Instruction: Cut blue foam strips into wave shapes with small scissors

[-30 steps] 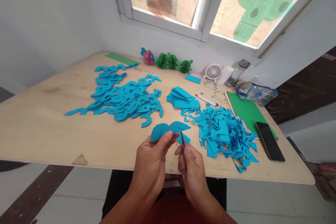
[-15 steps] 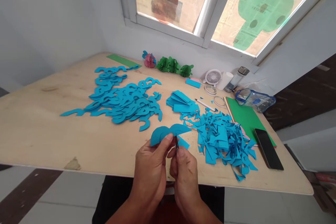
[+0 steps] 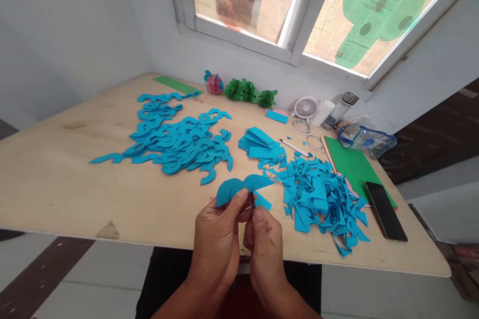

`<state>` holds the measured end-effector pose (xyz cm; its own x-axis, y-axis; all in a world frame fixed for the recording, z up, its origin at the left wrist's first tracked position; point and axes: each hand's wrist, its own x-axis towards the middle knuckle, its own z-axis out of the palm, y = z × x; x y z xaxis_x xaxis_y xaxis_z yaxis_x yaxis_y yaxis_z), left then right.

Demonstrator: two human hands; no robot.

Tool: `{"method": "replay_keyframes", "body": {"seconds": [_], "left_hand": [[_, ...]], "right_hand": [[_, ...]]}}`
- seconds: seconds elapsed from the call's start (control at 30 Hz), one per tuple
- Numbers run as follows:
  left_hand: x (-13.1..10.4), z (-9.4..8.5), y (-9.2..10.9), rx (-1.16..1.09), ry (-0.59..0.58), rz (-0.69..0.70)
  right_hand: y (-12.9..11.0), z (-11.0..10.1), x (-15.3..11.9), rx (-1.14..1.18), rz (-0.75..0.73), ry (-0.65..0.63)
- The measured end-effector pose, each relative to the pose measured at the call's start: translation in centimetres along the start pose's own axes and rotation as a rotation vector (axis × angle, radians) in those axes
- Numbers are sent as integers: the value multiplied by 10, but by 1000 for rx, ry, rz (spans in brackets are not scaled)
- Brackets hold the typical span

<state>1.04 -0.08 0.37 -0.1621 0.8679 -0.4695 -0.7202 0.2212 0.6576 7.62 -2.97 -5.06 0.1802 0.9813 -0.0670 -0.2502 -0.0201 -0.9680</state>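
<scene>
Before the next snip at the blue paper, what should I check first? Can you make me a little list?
1. Left hand pinches the blue paper: ok.
2. Right hand has a grip on the scissors: ok.
3. Blades at the paper's edge: ok.
4. Left fingertips away from the blades: not ok, very close.
5. Blades open or shut: cannot tell.
6. Phone away from the scraps: ok.

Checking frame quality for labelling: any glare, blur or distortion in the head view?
Head view: window backlit but not blown out; soft daylight, faint shadows on the table; wide-angle bend at edges; blue paper piece and both hands sharp.
</scene>
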Motion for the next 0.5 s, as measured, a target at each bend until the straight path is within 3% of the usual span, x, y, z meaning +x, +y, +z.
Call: {"method": "replay_keyframes", "body": {"seconds": [0.5], "left_hand": [[-2, 0, -1, -25, -22, 5]], "right_hand": [[1, -2, 1, -59, -30, 7]]}}
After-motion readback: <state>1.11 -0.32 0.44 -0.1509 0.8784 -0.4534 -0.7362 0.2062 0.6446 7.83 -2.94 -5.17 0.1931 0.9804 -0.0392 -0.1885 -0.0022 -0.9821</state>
